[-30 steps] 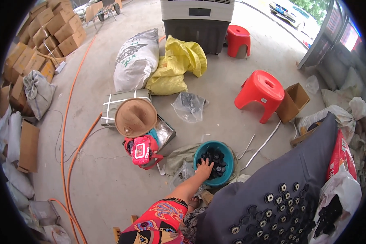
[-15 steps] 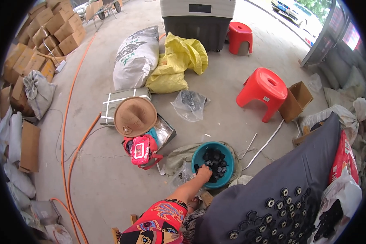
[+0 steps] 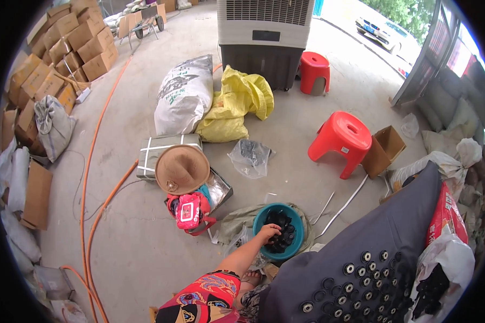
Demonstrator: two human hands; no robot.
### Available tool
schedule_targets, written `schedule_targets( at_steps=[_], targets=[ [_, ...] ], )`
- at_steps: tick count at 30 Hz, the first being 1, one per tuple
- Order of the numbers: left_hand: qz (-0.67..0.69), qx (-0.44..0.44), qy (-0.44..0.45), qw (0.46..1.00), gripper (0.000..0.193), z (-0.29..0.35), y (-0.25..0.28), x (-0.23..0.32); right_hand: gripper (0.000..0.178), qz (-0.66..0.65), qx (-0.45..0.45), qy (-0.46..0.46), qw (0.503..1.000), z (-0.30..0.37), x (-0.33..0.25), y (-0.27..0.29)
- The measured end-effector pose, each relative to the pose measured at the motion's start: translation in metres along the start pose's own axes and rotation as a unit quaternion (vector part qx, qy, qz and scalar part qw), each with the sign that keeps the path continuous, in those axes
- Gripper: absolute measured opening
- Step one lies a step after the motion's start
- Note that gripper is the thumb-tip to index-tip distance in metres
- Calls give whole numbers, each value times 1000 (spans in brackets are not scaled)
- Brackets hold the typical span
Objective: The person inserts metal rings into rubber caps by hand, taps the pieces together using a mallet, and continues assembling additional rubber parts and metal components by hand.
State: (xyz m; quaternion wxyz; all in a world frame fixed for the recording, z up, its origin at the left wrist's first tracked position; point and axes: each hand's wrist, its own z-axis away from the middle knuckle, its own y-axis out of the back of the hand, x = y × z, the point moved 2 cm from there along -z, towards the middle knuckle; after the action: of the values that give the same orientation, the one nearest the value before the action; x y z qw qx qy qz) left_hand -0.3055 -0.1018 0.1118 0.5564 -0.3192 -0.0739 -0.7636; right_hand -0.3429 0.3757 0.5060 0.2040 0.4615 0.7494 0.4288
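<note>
My left hand (image 3: 269, 232) is over the teal basin (image 3: 299, 245), its fingers bent together near the black parts inside. Any piece between the fingertips is too small to make out. Small black round parts (image 3: 286, 237) fill the bottom of the basin. To the right, a dark grey cloth (image 3: 328, 269) slopes across a raised surface. On it lie several black wheel-like parts (image 3: 366, 281), many with a metal ring at the centre, others plain black rings. My right hand is out of view.
A clear plastic bag (image 3: 250, 159) lies beyond the basin. A brown hat (image 3: 182, 169) and a pink pack (image 3: 188, 211) sit to the left. Red stools (image 3: 340, 137) and an open carton (image 3: 383, 151) stand right. An orange hose (image 3: 91, 237) crosses the floor. A white bag of black parts (image 3: 452, 258) sits far right.
My left hand has shifted within the basin, toward its upper left part, and its fingers show more fully. The whole view has tilted up slightly.
</note>
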Motion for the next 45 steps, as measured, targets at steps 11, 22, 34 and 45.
schedule_targets(
  at_steps=[11,22,34,45],
  targets=[
    [343,-220,-80,910,24,86,23,55,34,56,-78,66,993,-10,-6,20],
    [254,-363,-143,885,28,281,42,94,26,-33,9,20,999,8,-4,22],
    [14,-678,17,735,34,459,-93,-25,24,-592,-119,42,796,19,-66,64],
    [-43,-638,71,766,36,501,-106,-55,23,-659,-174,-31,731,51,-50,45]
  ],
)
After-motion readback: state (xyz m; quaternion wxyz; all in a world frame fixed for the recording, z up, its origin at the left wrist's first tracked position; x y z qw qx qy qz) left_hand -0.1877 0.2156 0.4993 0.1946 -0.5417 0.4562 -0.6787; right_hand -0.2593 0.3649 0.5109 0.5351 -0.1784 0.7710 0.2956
